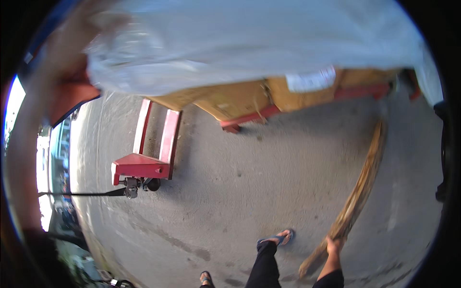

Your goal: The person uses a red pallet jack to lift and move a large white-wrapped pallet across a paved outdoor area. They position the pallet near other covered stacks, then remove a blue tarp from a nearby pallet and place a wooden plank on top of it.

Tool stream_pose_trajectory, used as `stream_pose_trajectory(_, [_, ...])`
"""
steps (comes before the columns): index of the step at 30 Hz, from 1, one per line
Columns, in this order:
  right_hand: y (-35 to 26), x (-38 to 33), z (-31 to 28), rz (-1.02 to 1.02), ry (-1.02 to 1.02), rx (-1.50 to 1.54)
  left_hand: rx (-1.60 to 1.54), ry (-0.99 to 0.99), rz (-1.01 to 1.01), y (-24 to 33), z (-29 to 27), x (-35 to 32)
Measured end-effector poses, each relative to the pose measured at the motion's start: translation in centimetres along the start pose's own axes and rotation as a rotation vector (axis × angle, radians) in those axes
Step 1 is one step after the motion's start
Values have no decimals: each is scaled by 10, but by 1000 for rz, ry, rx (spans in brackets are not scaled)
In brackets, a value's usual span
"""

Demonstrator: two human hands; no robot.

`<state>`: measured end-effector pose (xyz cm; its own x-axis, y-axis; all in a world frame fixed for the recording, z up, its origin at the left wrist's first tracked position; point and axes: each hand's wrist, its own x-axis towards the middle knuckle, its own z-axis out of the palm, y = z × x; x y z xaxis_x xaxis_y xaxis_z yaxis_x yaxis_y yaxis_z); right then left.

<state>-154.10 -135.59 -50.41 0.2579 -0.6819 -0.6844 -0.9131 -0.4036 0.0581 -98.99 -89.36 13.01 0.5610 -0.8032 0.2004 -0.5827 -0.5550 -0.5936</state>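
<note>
My right hand (335,244) is wrapped round a long, rough wooden beam (357,199) near its lower end. The beam slants away to the upper right, its far end close to a load of cardboard boxes (240,102). A cloudy plastic sheet (259,43) covers the top of those boxes. On the left, my raised arm runs up the edge of the view. My left hand (103,24) is a blur against the sheet's upper left corner; its fingers are smeared, and I cannot tell whether it grips the plastic.
A red pallet jack (144,165) stands on the concrete floor (230,192) at the left, its black handle (86,194) pointing left and its forks toward the boxes. Red supports (254,117) carry the boxes. My feet in flip-flops (278,237) are at the bottom.
</note>
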Motion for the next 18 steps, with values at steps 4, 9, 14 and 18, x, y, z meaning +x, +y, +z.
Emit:
stream_pose_trajectory(4, [91, -103, -77, -145, -80, 339, -756, -435, 82, 192, -7, -186])
stream_pose_trajectory(9, [108, -183, -105, 59, -247, 602, -1437, -1142, -668, 359, -132, -545])
stream_pose_trajectory(14, [80, -330, -84, -24, -371, 517, -1004, -1456, -1510, 354, -243, -895])
stream_pose_trajectory(18, [41, -530, -78, -233, -518, 264, -799, -707, -1981, 303, -280, -1030])
